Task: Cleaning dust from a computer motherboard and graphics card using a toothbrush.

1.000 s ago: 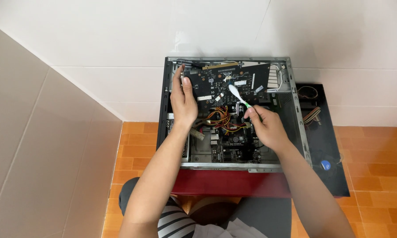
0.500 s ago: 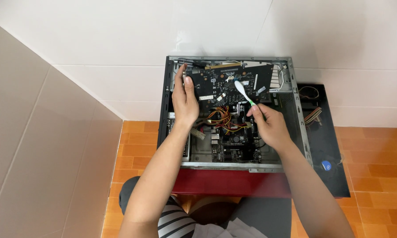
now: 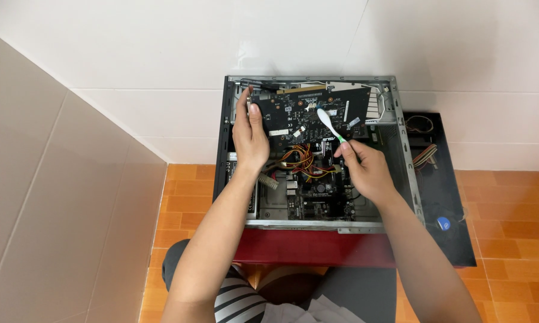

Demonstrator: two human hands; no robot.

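An open computer case (image 3: 401, 149) lies flat on a red stool in front of me. My left hand (image 3: 250, 136) grips the left end of a black circuit card (image 3: 299, 113) held over the case's far half. My right hand (image 3: 365, 168) holds a white and green toothbrush (image 3: 328, 122), its head resting on the card's surface near the middle. Below the card, coloured wires (image 3: 302, 161) and the motherboard (image 3: 317, 197) show inside the case.
The red stool (image 3: 317, 248) stands on orange floor tiles (image 3: 179, 197) against white wall tiles. The black side panel (image 3: 443, 197) lies on the floor to the right, with loose cables and a small blue object (image 3: 443, 223) on it. My knees are under the stool.
The toothbrush head has shifted slightly across the card, to the right and then back a little. My left hand has kept its grip on the card's left end.
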